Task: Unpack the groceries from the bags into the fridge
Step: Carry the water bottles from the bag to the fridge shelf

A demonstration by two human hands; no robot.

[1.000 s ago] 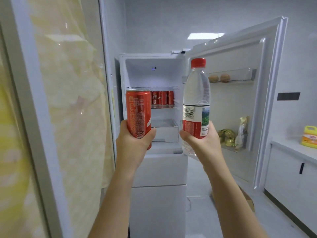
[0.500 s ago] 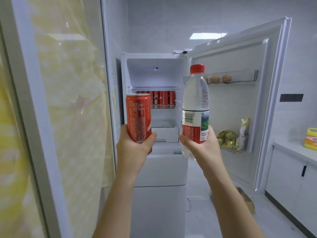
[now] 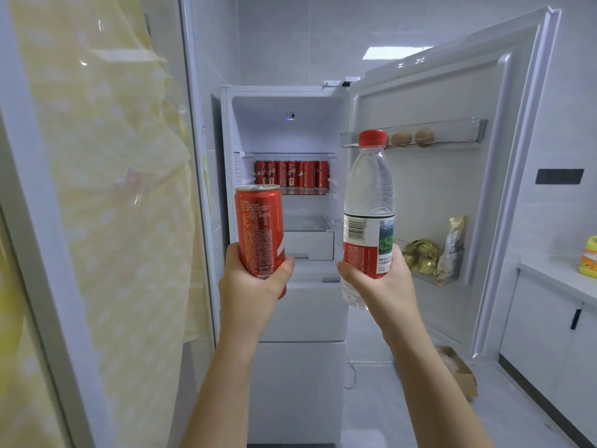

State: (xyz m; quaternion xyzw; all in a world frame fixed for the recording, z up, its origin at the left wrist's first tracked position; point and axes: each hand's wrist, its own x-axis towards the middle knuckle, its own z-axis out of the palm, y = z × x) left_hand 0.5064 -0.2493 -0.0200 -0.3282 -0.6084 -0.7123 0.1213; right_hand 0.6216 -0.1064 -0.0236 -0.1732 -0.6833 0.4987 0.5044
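Note:
My left hand grips a red cola can upright in front of the open white fridge. My right hand holds a clear water bottle with a red cap and red label, also upright. Both are raised at the height of the fridge's lower shelf, a short way in front of it. A row of several red cans stands on a glass shelf inside. The open door swings right; its top rack holds round brown items.
The lower door rack holds gold-wrapped pieces and a foil bag. A glass panel with a yellow curtain fills the left. A white counter with a yellow bottle is at right. A cardboard box lies on the floor.
The fridge looms larger and sits lower in view as I come closer. Both hands have sunk slightly in the frame, still holding the can and the bottle.

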